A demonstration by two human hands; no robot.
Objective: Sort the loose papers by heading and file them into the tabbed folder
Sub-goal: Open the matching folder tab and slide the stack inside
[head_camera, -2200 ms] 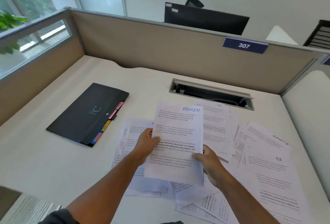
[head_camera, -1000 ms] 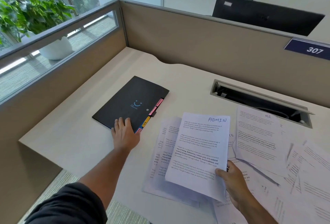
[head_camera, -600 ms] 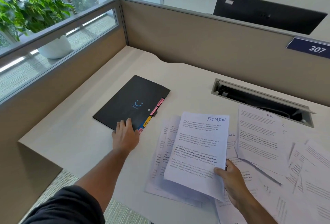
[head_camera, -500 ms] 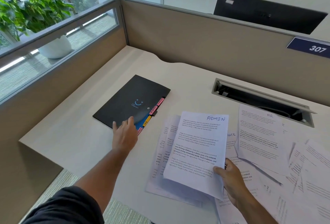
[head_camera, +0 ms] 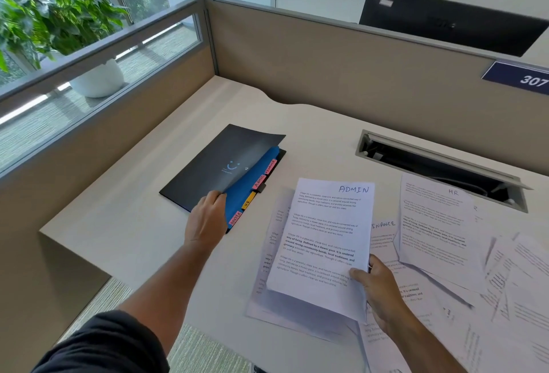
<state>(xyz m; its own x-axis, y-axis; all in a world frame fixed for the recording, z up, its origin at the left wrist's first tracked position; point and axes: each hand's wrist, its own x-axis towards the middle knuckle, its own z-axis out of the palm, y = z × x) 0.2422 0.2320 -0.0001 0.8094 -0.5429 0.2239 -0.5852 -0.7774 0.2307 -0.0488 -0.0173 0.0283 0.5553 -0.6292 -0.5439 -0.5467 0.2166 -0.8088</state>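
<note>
A black tabbed folder [head_camera: 214, 164] lies on the desk at centre left. My left hand [head_camera: 206, 219] grips the near corner of its front cover and holds it lifted, baring a blue divider [head_camera: 252, 182] and pink and yellow tabs [head_camera: 256, 187] along the right edge. My right hand [head_camera: 375, 289] pinches the lower right corner of a thin stack of sheets headed ADMIN [head_camera: 326, 239], held just above the loose papers [head_camera: 439, 253]. Other sheets on the desk read HR [head_camera: 436, 221] and FINANCE [head_camera: 384, 225].
Loose sheets spread over the desk [head_camera: 142, 224] to the right edge of view. A cable tray opening [head_camera: 439, 164] sits behind them. Beige partitions [head_camera: 326, 69] close the desk at the back and left. The desk's front edge runs just left of my left forearm.
My left hand left the ADMIN sheets, reached to the folder and lifted its front cover, so the blue divider and tabs now show. My right hand keeps the sheets.
</note>
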